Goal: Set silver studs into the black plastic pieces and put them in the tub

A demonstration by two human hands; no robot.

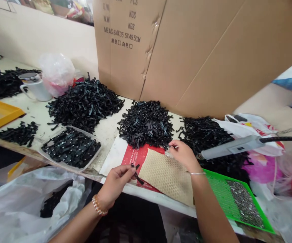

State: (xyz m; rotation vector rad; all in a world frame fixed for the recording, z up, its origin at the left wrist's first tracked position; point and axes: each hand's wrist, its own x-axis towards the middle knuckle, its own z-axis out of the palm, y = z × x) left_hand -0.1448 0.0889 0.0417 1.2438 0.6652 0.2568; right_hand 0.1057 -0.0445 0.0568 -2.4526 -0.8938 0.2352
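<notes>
My left hand (pixel 118 182) is over the table's front edge, its thumb and fingertips pinching a thin black plastic strip (pixel 139 178) with a rounded end. Across the tan honeycomb-patterned mat (pixel 166 175), my right hand (pixel 184 153) is closed at the near right edge of the middle pile of black parts (pixel 146 123). Its fingertips are pressed together at the pile, and whatever they hold is too small to make out. Under the mat lies a red printed sheet (pixel 132 158).
A grey corded tool (pixel 232 147) lies right of my right hand, before another black pile (pixel 207 131). A green tray (pixel 214 189) holds small metal pieces. Leftward are a clear tub (pixel 100 148) of black parts, a large pile (pixel 85 103) and a white mug (pixel 38 89). A cardboard box (pixel 186 57) stands behind.
</notes>
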